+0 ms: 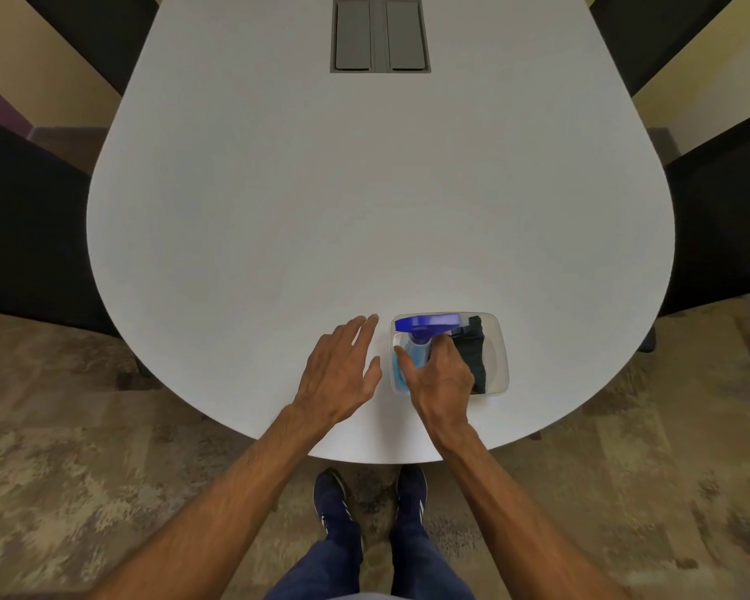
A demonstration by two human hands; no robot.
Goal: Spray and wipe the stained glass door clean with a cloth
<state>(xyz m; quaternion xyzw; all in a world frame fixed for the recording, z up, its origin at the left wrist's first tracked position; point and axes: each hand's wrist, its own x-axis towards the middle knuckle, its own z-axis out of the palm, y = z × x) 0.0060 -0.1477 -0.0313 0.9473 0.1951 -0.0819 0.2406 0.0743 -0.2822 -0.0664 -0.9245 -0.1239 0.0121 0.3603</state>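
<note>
Clear tub (501, 361) near table (278, 210) edge (right hand (440, 378) inside)

Office mtg room. Big white oval desk (364, 201) w/ grey flip-lid cable/power box (380, 35) set flush in its centre, dark office chairs (22, 218) pulled up along both sides, mottled brown commercial carpet (83, 426), plain beige walls.

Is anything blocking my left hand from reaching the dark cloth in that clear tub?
Yes. The spray bottle and the right hand gripping it sit between the left hand and the cloth, which lies on the far right side of the tub.
</note>
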